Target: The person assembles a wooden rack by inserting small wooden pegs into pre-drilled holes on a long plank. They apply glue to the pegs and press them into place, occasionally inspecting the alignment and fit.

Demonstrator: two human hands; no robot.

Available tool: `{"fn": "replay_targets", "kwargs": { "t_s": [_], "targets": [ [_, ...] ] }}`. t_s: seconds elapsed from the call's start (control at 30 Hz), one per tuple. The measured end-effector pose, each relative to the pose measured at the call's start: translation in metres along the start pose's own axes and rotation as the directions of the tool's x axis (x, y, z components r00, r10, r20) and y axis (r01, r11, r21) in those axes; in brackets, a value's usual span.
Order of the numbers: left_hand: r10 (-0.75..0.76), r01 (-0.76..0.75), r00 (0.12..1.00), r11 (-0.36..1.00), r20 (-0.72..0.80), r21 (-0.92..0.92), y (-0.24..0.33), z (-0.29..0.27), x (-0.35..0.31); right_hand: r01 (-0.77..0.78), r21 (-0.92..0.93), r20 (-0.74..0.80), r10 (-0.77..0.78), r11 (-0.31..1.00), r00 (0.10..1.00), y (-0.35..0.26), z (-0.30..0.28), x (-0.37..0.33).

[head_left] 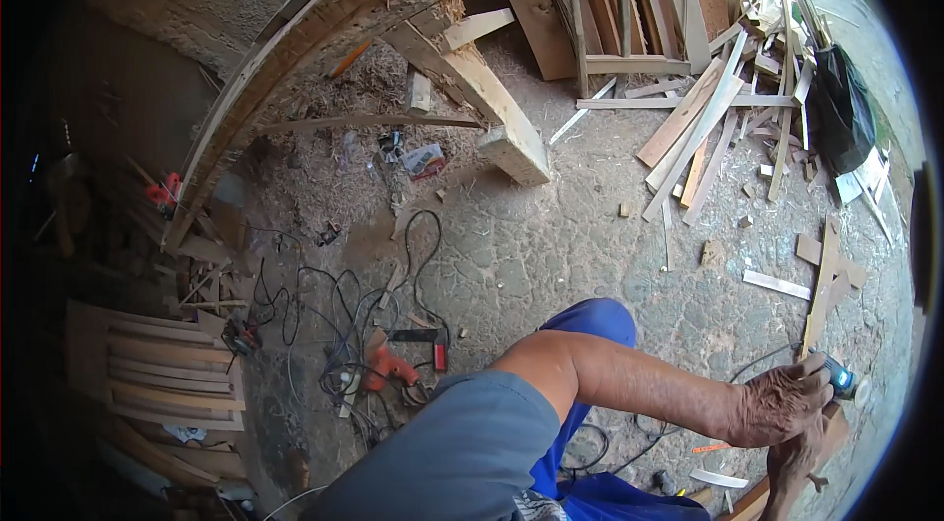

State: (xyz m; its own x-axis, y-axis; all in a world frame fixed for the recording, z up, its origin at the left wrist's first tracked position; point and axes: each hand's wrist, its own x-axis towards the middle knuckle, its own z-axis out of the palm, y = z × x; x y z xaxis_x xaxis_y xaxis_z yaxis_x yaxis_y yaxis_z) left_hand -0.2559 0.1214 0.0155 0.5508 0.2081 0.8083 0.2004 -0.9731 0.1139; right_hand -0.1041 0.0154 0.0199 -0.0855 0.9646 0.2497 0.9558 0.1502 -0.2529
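At the far right, my left hand (782,403) reaches out at the end of a grey sleeve, its fingers curled and bent downward. What lies inside those fingers is hidden. Just beyond the fingertips sits a blue corded power tool (839,376) with a pale round end. My right hand (798,457) comes up from the lower edge, directly below and against the left one, and is partly covered by it. A brown piece of wood (835,431) shows beside the right hand, whose fingers are mostly hidden. A long wooden strip (822,285) ends near my left fingertips.
An orange power drill (385,364) lies among tangled black cables (344,300). A large curved wooden frame (324,5) spans the upper left, with a beam (492,103) jutting out. Scrap wood (703,128) and a black bag (844,113) are at upper right. Slatted pieces (172,364) stand left.
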Motion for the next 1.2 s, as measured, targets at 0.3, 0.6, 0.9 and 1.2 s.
{"fn": "replay_targets", "kwargs": {
  "t_s": [0.3,0.6,0.9,1.2],
  "targets": [
    [-0.303,0.348,0.631,0.933,0.714,0.088,-0.021,-0.217,0.047,0.115,0.246,0.337,-0.196,0.962,0.921,-0.16,-0.106,0.108],
    [-0.526,0.588,0.549,0.796,0.65,0.147,-0.023,-0.414,0.068,0.292,0.433,0.464,-0.488,0.853,0.739,-0.326,-0.217,0.21],
    [-0.906,0.886,0.363,0.408,0.218,0.22,-0.048,-0.581,0.027,0.449,0.545,0.478,-0.702,0.708,0.528,-0.49,-0.242,0.343],
    [-0.743,0.628,-0.642,-0.369,-0.189,-0.685,-0.076,-0.782,0.004,0.246,0.651,0.452,-0.627,0.718,0.634,-0.582,-0.243,0.459]
  ]
}}
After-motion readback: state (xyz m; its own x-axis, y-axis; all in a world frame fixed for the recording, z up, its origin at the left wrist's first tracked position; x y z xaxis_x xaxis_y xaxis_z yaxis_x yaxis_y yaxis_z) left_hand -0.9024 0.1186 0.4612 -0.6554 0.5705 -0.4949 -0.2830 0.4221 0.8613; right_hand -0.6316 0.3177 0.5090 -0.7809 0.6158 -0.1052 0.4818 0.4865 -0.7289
